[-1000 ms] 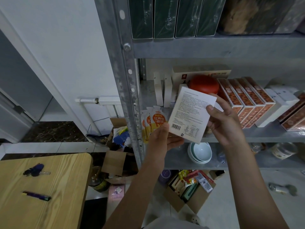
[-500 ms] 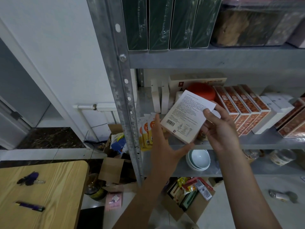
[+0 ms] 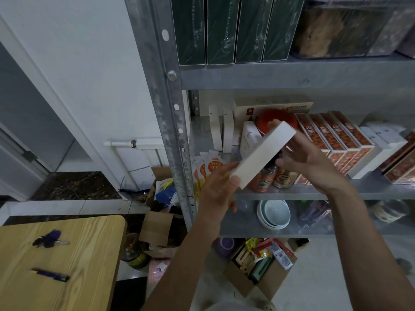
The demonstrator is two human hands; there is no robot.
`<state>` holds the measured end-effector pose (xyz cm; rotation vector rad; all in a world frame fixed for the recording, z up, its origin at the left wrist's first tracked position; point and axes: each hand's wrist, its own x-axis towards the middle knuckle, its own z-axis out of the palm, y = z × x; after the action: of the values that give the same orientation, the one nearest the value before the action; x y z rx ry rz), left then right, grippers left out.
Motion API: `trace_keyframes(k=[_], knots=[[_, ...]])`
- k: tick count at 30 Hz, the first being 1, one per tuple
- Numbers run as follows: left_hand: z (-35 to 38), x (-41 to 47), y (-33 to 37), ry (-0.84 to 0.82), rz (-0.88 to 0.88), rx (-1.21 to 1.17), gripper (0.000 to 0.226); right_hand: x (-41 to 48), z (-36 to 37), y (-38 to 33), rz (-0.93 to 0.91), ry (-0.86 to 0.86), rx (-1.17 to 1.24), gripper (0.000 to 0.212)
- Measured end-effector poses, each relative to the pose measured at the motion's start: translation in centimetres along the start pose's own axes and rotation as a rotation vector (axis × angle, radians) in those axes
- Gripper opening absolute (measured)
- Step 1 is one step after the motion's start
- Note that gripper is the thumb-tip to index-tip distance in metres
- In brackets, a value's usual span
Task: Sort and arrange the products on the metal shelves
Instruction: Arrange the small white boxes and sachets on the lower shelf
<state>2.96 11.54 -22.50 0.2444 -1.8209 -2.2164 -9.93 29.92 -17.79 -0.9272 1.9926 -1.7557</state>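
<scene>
A flat white box [image 3: 265,153] is held edge-on in front of the middle metal shelf [image 3: 292,194]. My left hand [image 3: 219,187] grips its lower left corner. My right hand [image 3: 301,158] holds its far side from behind, fingers curled round it. Behind the box on the shelf stand a red round lid [image 3: 276,122], a small white printed box [image 3: 249,140], two upright white boxes [image 3: 221,131], orange pouches [image 3: 207,169] and a row of red patterned boxes [image 3: 332,140]. Two cans [image 3: 276,176] sit under the held box.
Dark green boxes [image 3: 229,30] fill the top shelf. Stacked pale bowls [image 3: 274,214] sit on the lower shelf. An open cardboard box [image 3: 262,268] of goods lies on the floor. A wooden table [image 3: 56,261] with keys [image 3: 48,239] and a pen [image 3: 50,274] stands at left. A steel upright [image 3: 170,108] edges the shelves.
The white box has been turned from showing its printed back to showing its plain narrow side, and tilted more steeply. Both hands stayed on it and the view shifted upward slightly.
</scene>
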Motion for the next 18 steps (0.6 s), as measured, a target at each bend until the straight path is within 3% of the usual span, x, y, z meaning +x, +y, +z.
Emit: trace_keyframes(k=[4, 8, 11, 13, 16, 18], knots=[[-0.4, -0.3, -0.1, -0.093, -0.151, -0.181, 0.065, 0.7, 0.1, -0.9, 0.053, 0.106, -0.102, 0.062], [-0.8, -0.1, 0.3, -0.114, -0.24, -0.145, 0.074, 0.5, 0.9, -1.5, 0.035, 0.24, -0.082, 0.047], [-0.9, 0.5, 0.0, -0.066, -0.225, 0.075, 0.042, 0.3, 1.8, -1.3, 0.043, 0.303, -0.086, 0.042], [-0.8, 0.4, -0.4, -0.016, -0.194, 0.098, 0.017, 0.2, 2.5, -1.0, 0.053, 0.326, -0.104, 0.039], [-0.8, 0.1, -0.8, 0.002, -0.217, 0.027, 0.014, -0.2, 2.9, -1.1, 0.045, 0.34, -0.191, 0.034], [-0.9, 0.3, -1.0, 0.009, -0.251, 0.015, 0.015, -0.6, 2.5, -1.6, 0.077, 0.253, -0.231, 0.043]])
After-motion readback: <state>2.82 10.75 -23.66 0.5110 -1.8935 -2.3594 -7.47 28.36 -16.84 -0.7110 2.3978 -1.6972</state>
